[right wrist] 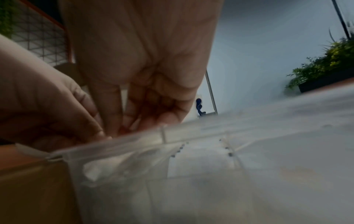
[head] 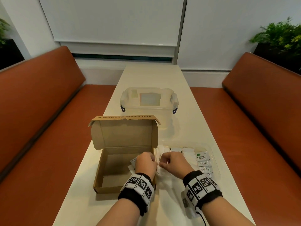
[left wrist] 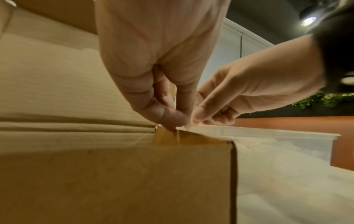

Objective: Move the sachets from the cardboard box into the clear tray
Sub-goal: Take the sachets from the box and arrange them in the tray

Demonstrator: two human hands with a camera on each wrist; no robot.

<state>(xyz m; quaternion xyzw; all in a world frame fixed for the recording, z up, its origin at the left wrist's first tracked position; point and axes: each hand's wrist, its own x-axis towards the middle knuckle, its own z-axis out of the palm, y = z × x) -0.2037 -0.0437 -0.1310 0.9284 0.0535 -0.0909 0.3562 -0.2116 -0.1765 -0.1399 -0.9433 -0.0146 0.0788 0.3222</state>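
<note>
Both hands (head: pixel 145 162) (head: pixel 175 163) pinching one sachet (head: pixel 157 164) (white), between cardboard box (head: pixel 114 162), clear tray (head: pixel 211 149)

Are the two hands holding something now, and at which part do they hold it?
Both hands, the left hand and the right hand, pinch something thin and white between their fingertips, over the border between cardboard box and clear tray. Probably a sachet; which part cannot be told.

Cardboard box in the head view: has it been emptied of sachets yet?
No: the cardboard box still shows a few white sachets lying on its floor, partly hidden beside the left hand.
</note>
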